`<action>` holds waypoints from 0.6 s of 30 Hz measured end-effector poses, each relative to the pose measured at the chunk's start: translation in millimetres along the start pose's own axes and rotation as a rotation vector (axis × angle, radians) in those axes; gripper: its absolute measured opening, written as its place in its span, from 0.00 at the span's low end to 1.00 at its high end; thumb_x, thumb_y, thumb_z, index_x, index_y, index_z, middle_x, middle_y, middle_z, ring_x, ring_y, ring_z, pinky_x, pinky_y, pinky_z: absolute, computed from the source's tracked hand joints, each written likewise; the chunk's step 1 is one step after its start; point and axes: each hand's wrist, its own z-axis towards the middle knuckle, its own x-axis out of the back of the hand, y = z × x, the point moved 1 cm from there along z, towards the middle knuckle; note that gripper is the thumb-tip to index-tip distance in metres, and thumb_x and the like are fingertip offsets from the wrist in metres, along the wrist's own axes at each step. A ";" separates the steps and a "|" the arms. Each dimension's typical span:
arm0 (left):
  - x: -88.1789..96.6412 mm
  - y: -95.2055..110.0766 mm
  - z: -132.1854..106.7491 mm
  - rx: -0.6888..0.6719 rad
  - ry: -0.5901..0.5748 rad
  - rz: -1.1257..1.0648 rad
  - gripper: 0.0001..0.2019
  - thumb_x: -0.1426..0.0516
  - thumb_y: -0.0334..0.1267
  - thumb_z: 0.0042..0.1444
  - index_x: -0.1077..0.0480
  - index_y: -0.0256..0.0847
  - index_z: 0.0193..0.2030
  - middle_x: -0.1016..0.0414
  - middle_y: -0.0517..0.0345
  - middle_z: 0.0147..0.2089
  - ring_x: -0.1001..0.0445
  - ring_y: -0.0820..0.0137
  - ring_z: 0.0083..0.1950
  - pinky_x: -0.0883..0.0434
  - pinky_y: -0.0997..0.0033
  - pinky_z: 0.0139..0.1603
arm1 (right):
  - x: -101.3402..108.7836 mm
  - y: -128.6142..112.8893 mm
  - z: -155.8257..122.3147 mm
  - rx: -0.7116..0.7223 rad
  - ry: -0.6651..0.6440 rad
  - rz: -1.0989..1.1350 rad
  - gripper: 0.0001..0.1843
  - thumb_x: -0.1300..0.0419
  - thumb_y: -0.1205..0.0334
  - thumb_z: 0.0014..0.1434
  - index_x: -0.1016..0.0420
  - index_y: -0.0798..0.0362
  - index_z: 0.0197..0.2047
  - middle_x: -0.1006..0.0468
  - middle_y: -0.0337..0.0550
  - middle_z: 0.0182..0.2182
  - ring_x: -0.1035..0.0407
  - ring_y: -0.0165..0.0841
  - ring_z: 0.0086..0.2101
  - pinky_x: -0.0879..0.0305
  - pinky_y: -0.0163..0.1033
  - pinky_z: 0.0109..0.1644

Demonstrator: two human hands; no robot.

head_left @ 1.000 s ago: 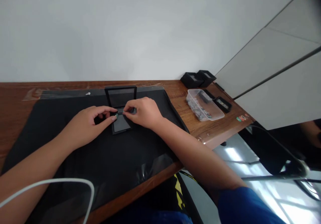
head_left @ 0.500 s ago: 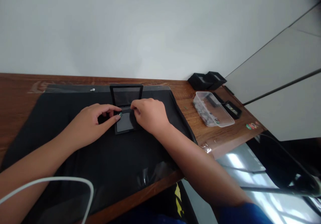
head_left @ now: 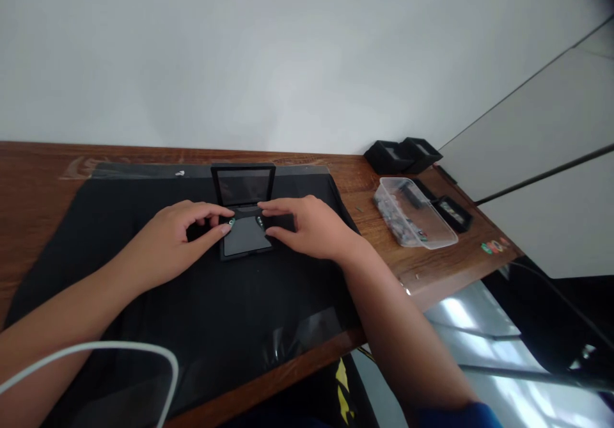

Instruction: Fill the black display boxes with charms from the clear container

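**Both hands resting at the hinged black case**

I am watching a small black hinged case (head_left: 244, 229) sitting open on the black mat (head_left: 144, 287), near its far middle. Its lid is standing upright at the far side, showing a glossy, glass-like panel, and its flat base is showing a smooth grey pad.

The left hand (head_left: 177, 239) is pressing its fingertips against the left edge of the base, fingers curled and closed on nothing that I can make out. The right hand (head_left: 307, 226) is lying flatter, its fingers extended along the right edge of the base; whether something small is pinched beneath them I cannot tell.

As I judge it, the case is already open and steadied; nothing is visibly sitting on the grey pad yet, so any filling or closing is remaining to do.

The mat is looking matte and soft over a reddish-brown wooden table (head_left: 364, 185). To the right, a clear plastic tub (head_left: 415, 220) of small parts is standing near several black square boxes (head_left: 403, 154). A white cable (head_left: 119, 348) is curving across the near left.
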 end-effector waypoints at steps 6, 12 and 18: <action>2.9 5.9 3.4 0.031 0.016 -0.028 0.30 0.43 0.69 0.57 0.14 0.50 0.51 0.18 0.51 0.41 0.23 0.55 0.45 0.29 0.59 0.46 | -5.4 9.0 7.0 -0.003 0.069 0.024 0.21 0.30 0.70 0.64 0.14 0.46 0.58 0.08 0.36 0.47 0.17 0.35 0.41 0.31 0.39 0.47; 2.9 5.8 2.5 -0.001 0.028 -0.028 0.30 0.43 0.68 0.59 0.14 0.52 0.55 0.18 0.53 0.42 0.23 0.55 0.45 0.29 0.59 0.47 | -20.5 3.7 12.7 0.053 0.055 0.075 0.24 0.29 0.67 0.64 0.16 0.45 0.62 0.09 0.37 0.51 0.17 0.33 0.40 0.31 0.37 0.45; 0.4 5.5 3.5 -0.091 0.008 -0.077 0.24 0.44 0.63 0.62 0.12 0.54 0.50 0.14 0.53 0.45 0.22 0.54 0.48 0.29 0.57 0.51 | -32.1 -0.2 17.8 0.067 0.064 0.144 0.24 0.30 0.69 0.64 0.16 0.44 0.62 0.09 0.37 0.49 0.18 0.32 0.39 0.31 0.36 0.44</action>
